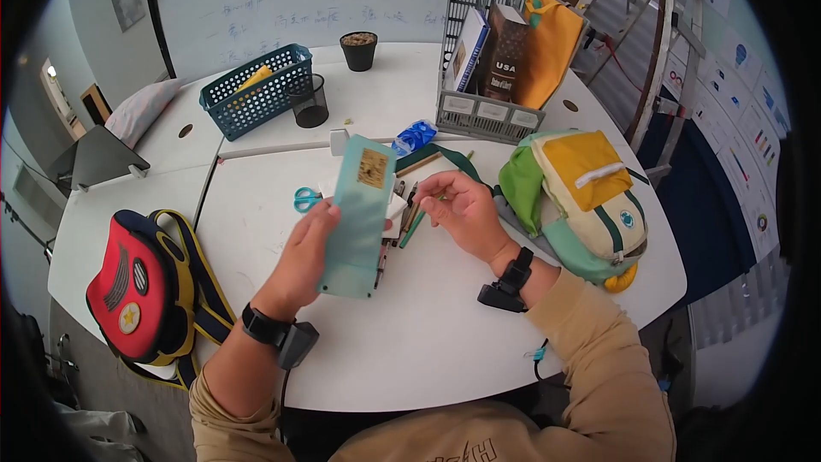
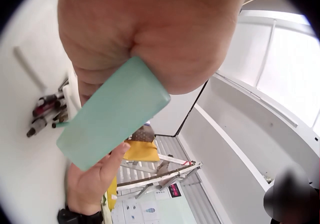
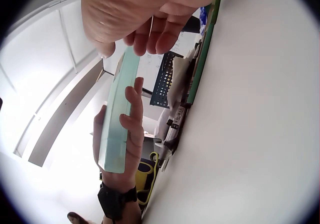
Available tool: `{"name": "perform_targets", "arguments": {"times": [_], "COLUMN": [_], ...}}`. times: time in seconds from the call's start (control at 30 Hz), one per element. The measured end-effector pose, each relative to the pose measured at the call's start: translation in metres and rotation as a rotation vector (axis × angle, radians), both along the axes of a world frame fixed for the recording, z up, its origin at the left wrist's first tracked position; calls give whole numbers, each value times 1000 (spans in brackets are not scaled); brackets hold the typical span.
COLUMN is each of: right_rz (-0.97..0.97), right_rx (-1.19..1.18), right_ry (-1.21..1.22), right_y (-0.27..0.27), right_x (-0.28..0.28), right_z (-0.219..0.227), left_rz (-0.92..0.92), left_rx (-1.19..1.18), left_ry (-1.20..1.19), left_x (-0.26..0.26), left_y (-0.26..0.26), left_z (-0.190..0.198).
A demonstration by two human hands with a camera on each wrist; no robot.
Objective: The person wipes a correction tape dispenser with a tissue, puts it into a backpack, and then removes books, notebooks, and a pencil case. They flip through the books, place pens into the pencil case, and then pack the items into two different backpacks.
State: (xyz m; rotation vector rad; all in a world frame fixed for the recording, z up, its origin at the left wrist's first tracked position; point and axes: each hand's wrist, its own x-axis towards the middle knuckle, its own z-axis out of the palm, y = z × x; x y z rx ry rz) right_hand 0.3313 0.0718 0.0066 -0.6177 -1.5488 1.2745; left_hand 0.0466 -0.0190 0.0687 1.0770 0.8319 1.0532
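The step in hand seems to be steadying the case (image 1: 352, 231), raised above the table (image 1: 428, 342). The left hand (image 1: 304, 252) grips it from the left; the right hand (image 1: 466, 216), loosely curled and apparently empty, hovers just right, near the pens (image 1: 414, 228). Working it two-handed would call for reaching left.

White bench (image 1: 410, 359): red, navy and yellow backpack (image 1: 124, 291) at left edge; cream, green and yellow fabric backpack (image 1: 590, 197) at right side. Toward back, teal perforated plastic basket (image 1: 256, 113) with yellow object (image 1: 255, 78) inside, black mesh cup (image 1: 309, 109) just beside it, small black pot (image 1: 358, 56) nearby. Grey plastic crate (image 1: 487, 126) at back right holds blue-and-white book (image 1: 472, 50), brown item (image 1: 503, 56) lettered "USA", flat orange-yellow item (image 1: 547, 51). Behind, whiteboard (image 1: 256, 0) with faint handwriting. Metal ladder (image 1: 653, 60) beyond bench at right.
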Motion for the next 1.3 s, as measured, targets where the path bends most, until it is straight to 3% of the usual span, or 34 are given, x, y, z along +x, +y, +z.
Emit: {"name": "perform_targets", "arguments": {"times": [0.1, 0.33, 0.6, 0.7, 0.83, 1.0, 1.3], "right_rz": [160, 200, 311, 268, 194, 153, 140], "right_rx": [-136, -220, -214, -221, -215, -312, -256], "right_ry": [-41, 42, 49, 128, 63, 60, 58], "right_y": [-7, -9, -14, -22, -37, -41, -41], "right_x": [-1, -8, -12, -20, -27, -28, -28], "right_z": [4, 2, -1, -2, 8, 10, 9], "left_rz": [-70, -162, -69, -85, -71, -79, -37], "left_rx": [-34, -67, 5, 153, 309, 247, 246], "left_ry": [-49, -264, -116, -26, 81, 63, 132], "left_x": [6, 9, 17, 22, 31, 29, 29], "left_y": [0, -2, -7, -9, -13, -12, -17], "left_z": [-14, -13, -27, -34, -41, -42, -36]}}
